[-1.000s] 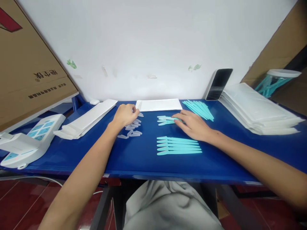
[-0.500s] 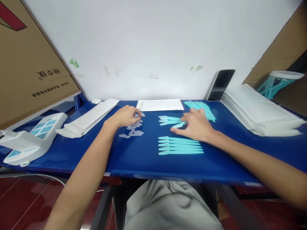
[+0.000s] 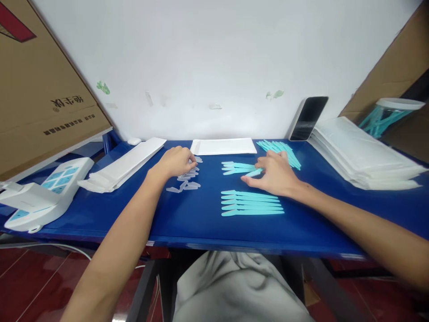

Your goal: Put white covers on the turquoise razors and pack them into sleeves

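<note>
Since our right hand (image 3: 276, 175) is closed in a pinch, thumb and fingertips on one slim teal stick (image 3: 254, 172) just beside the small group of sticks (image 3: 234, 167) on the blue table (image 3: 201, 223), we judge it light, stiff and rather slick, best taken along its narrow handle. Our left hand (image 3: 174, 163) lies curled over the heap of clear caps (image 3: 186, 181), fingertips touching them, though we cannot tell whether it grips one; they look tiny, smooth and apt to skitter, so pinching their sides suits them

Phone (image 3: 307, 118) propped nr white bag stack (image 3: 362, 154), cardboard box (image 3: 40, 89) far left.
</note>
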